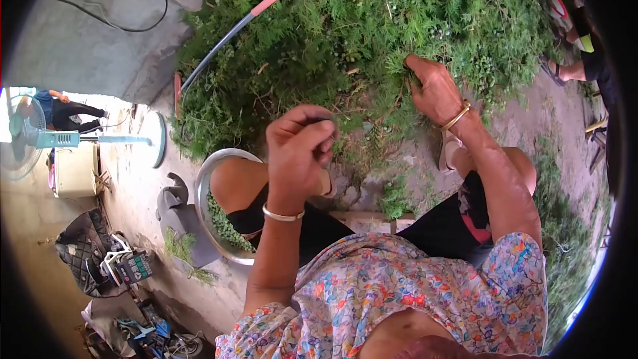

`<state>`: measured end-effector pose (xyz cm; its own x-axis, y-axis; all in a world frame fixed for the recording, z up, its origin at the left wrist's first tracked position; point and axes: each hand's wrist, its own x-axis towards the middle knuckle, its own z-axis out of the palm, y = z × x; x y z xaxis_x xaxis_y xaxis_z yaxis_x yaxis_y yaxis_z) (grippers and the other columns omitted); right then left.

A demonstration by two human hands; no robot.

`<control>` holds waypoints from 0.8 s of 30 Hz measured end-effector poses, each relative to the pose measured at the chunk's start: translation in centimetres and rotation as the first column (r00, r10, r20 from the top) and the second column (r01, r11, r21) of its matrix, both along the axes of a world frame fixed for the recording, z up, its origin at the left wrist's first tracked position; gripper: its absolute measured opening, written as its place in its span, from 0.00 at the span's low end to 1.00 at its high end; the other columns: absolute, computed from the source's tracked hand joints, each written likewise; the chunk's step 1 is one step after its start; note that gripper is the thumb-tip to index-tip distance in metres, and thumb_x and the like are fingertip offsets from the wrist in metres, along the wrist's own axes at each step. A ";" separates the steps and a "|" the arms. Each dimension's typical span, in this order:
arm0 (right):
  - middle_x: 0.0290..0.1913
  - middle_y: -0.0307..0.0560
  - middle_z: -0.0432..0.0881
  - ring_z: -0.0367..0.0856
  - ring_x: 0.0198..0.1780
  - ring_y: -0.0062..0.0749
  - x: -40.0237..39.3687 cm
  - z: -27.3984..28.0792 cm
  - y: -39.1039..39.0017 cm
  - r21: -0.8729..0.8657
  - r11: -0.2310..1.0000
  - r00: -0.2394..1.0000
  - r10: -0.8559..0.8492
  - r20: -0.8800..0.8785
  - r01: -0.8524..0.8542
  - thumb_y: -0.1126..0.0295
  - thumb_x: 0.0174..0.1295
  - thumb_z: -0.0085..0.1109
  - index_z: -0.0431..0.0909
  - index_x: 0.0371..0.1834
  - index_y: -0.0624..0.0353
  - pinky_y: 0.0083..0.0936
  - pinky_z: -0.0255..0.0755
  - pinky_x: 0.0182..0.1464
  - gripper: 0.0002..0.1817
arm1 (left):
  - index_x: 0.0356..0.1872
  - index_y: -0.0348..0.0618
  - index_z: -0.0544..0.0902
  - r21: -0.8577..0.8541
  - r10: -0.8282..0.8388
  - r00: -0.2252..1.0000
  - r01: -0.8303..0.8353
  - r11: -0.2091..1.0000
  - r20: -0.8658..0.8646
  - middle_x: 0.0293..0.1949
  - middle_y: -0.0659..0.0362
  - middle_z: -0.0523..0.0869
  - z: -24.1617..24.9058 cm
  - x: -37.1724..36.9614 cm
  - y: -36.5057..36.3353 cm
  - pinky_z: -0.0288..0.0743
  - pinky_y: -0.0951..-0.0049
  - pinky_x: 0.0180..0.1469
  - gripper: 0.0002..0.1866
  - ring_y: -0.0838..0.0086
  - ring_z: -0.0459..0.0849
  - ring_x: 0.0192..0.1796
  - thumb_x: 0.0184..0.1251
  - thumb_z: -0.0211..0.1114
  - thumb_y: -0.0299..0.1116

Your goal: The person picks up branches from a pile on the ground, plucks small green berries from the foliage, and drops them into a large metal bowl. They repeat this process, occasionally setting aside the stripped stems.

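Observation:
A big heap of green leafy branches (345, 33) lies on the ground in front of me. My right hand (433, 88) reaches into the heap and grips a sprig of it. My left hand (300, 149) is raised over my knee with its fingers curled closed; something small may be pinched in them, but I cannot make it out. A metal bowl (207, 183) with small green berries in it sits by my left knee, below that hand. I wear a bangle on each wrist.
A sickle with a pink handle (269, 0) rests on the heap's left side. A standing fan (40, 138) and bags stand at the left. Another person's legs and sandals (565, 70) show at the right edge. A cable crosses the concrete floor (119, 23).

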<state>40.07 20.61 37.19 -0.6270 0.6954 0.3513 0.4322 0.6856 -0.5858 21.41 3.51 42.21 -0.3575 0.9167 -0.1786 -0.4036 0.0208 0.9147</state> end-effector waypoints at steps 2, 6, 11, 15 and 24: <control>0.31 0.65 0.76 0.74 0.36 0.63 0.0 0.0 0.1 -0.008 1.000 1.000 -0.001 0.021 0.001 0.83 0.41 0.49 0.69 0.33 0.67 0.48 0.68 0.39 0.12 | 0.35 0.36 0.80 -0.111 -0.025 0.989 0.009 0.994 -0.146 0.22 0.60 0.78 0.0 1.0 0.1 0.65 0.83 0.20 0.06 0.81 0.73 0.21 0.55 0.62 0.21; 0.32 0.65 0.77 0.75 0.37 0.62 -0.1 0.9 -0.4 -0.022 1.000 0.999 0.000 0.049 0.001 0.81 0.43 0.54 0.69 0.33 0.66 0.47 0.69 0.38 0.11 | 0.37 0.35 0.81 -0.052 -0.101 0.624 0.096 0.994 -0.775 0.26 0.64 0.80 -1.3 3.1 0.9 0.69 0.82 0.28 0.10 0.85 0.76 0.26 0.53 0.66 0.22; 0.30 0.63 0.78 0.76 0.35 0.61 0.0 0.5 -0.1 -0.016 1.000 0.999 0.021 0.040 -0.020 0.78 0.45 0.57 0.71 0.33 0.66 0.47 0.70 0.37 0.11 | 0.34 0.35 0.80 0.063 0.075 0.465 -0.040 0.997 -0.882 0.25 0.57 0.81 -2.3 3.3 1.0 0.68 0.74 0.25 0.09 0.77 0.76 0.23 0.52 0.68 0.24; 0.27 0.62 0.78 0.78 0.33 0.60 -0.4 0.8 -0.4 -0.142 0.988 0.998 0.061 -0.032 -0.065 0.79 0.47 0.55 0.72 0.33 0.66 0.44 0.72 0.35 0.09 | 0.28 0.35 0.82 0.062 0.191 0.723 -0.201 0.978 -0.664 0.22 0.59 0.79 0.9 3.0 -0.1 0.66 0.81 0.24 0.02 0.78 0.74 0.21 0.55 0.65 0.23; 0.31 0.66 0.78 0.79 0.33 0.58 0.8 0.0 1.4 -0.028 0.993 0.990 -0.113 -0.081 0.111 0.82 0.47 0.54 0.74 0.41 0.68 0.40 0.74 0.36 0.15 | 0.37 0.32 0.80 0.161 0.570 0.437 -0.679 0.717 -0.695 0.27 0.56 0.82 2.5 -12.9 -10.2 0.66 0.83 0.22 0.07 0.79 0.75 0.23 0.58 0.59 0.22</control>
